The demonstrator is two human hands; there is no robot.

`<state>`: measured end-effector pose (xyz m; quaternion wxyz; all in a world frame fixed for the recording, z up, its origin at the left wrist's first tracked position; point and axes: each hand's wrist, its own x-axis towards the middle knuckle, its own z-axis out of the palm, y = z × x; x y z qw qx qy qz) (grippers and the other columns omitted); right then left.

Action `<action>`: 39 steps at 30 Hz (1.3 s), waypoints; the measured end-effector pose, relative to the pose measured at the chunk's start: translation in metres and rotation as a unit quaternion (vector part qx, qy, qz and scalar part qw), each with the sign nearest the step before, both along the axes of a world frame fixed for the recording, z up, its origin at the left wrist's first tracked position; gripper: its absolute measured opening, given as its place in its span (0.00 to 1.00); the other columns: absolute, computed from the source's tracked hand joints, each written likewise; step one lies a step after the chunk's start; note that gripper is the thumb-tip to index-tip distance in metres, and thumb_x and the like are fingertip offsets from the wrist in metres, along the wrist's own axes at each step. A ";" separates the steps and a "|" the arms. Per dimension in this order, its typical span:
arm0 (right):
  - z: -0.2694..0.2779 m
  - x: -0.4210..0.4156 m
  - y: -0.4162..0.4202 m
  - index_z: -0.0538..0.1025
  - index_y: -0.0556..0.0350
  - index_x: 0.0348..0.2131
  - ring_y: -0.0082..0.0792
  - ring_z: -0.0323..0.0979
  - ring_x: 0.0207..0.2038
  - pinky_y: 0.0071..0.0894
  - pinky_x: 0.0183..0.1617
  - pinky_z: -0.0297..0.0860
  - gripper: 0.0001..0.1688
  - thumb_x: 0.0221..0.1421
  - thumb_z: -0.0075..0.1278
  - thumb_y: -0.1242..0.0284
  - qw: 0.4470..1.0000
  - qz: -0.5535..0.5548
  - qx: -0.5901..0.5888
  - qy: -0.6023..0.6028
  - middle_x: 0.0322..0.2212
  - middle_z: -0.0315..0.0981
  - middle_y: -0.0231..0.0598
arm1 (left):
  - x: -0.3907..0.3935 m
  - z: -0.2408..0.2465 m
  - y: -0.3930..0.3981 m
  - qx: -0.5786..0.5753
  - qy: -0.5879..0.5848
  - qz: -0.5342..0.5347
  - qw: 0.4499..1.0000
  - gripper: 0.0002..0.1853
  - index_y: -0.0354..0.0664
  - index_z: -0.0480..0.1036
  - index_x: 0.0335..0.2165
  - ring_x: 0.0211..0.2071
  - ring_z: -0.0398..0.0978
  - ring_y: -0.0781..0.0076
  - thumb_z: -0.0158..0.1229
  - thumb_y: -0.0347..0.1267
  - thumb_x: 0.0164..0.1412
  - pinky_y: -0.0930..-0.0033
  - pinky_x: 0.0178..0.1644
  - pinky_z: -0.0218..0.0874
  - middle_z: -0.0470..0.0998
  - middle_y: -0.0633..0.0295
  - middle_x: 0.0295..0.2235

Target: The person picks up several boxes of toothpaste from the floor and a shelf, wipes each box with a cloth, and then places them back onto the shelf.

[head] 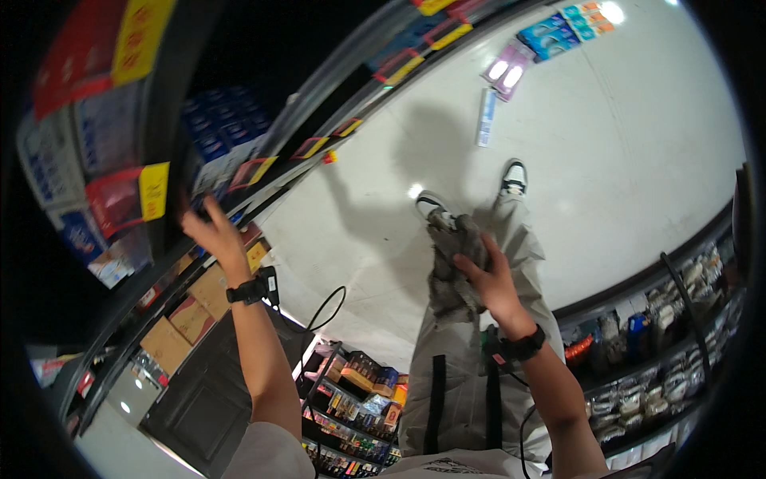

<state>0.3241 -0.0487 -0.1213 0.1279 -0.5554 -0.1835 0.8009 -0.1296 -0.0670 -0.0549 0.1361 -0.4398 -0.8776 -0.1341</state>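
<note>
My right hand (494, 284) grips a dirty grey-brown rag (446, 287), which hangs in front of my legs. On the other side, my left hand (218, 233) reaches in at the shelf edge with its fingers spread. Its fingertips are blurred and dark, so I cannot tell whether they touch anything. Just beyond them on the shelf stand rows of dark blue boxed goods (224, 129). A yellow price tag (154, 191) in a red holder sits to the left of that hand.
Several packaged goods lie in a line on the pale floor, among them a long narrow box (486, 118), pink packs (508, 69) and blue packs (549, 37). Cardboard boxes (167, 344) line the lower shelf. A packed rack (652, 353) stands at right. Cables (308, 328) trail from my wrist devices.
</note>
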 end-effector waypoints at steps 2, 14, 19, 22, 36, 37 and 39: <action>-0.008 0.013 0.006 0.69 0.65 0.57 0.28 0.73 0.47 0.28 0.54 0.67 0.29 0.60 0.59 0.72 1.000 -0.003 0.001 -0.017 0.44 0.78 0.42 | 0.047 -0.010 0.023 0.100 0.004 -0.064 0.993 0.25 0.34 0.63 0.59 0.62 0.60 0.48 0.55 0.32 0.68 0.54 0.67 0.46 0.65 0.45 0.59; -0.069 0.117 0.077 0.67 0.62 0.58 0.26 0.72 0.49 0.26 0.54 0.68 0.26 0.64 0.55 0.73 0.983 -0.181 -0.019 -0.034 0.48 0.75 0.38 | 0.307 -0.353 0.077 -0.285 -0.430 -0.243 0.822 0.19 0.47 0.71 0.52 0.50 0.74 0.55 0.55 0.29 0.62 0.58 0.52 0.67 0.77 0.60 0.47; -0.112 0.163 0.103 0.67 0.61 0.59 0.26 0.70 0.52 0.27 0.57 0.67 0.26 0.64 0.54 0.74 0.971 -0.224 -0.011 -0.078 0.50 0.74 0.37 | 0.356 -0.500 0.120 -0.392 -0.363 -0.132 0.835 0.35 0.42 0.66 0.56 0.52 0.73 0.49 0.65 0.47 0.56 0.52 0.53 0.68 0.75 0.52 0.51; -0.142 0.187 0.102 0.66 0.61 0.60 0.27 0.70 0.53 0.27 0.58 0.65 0.28 0.64 0.55 0.73 0.956 -0.269 -0.022 -0.114 0.51 0.73 0.37 | 0.388 -0.549 0.155 -0.319 -0.378 -0.087 0.865 0.45 0.41 0.60 0.60 0.53 0.71 0.45 0.69 0.48 0.51 0.48 0.53 0.67 0.72 0.48 0.54; -0.144 0.130 0.089 0.67 0.61 0.57 0.25 0.69 0.51 0.27 0.57 0.65 0.24 0.68 0.51 0.67 0.969 -0.196 0.072 -0.132 0.49 0.73 0.35 | 0.288 -0.463 0.103 -0.302 -0.666 -0.078 0.677 0.31 0.34 0.66 0.51 0.39 0.80 0.66 0.70 0.34 0.52 0.64 0.42 0.72 0.80 0.52 0.40; -0.137 0.123 0.091 0.67 0.61 0.58 0.26 0.69 0.52 0.28 0.58 0.64 0.25 0.68 0.51 0.66 0.966 -0.208 0.077 -0.129 0.50 0.73 0.36 | 0.302 -0.419 0.104 -0.323 -0.604 -0.156 0.712 0.32 0.35 0.66 0.52 0.41 0.78 0.67 0.70 0.37 0.54 0.63 0.46 0.70 0.79 0.54 0.41; -0.113 0.105 0.096 0.64 0.63 0.61 0.27 0.66 0.55 0.27 0.61 0.61 0.29 0.70 0.47 0.63 0.967 -0.224 0.064 -0.107 0.53 0.70 0.39 | 0.325 -0.300 0.121 -0.330 -0.707 -0.161 0.605 0.27 0.37 0.67 0.53 0.40 0.72 0.70 0.66 0.37 0.60 0.65 0.45 0.66 0.75 0.59 0.45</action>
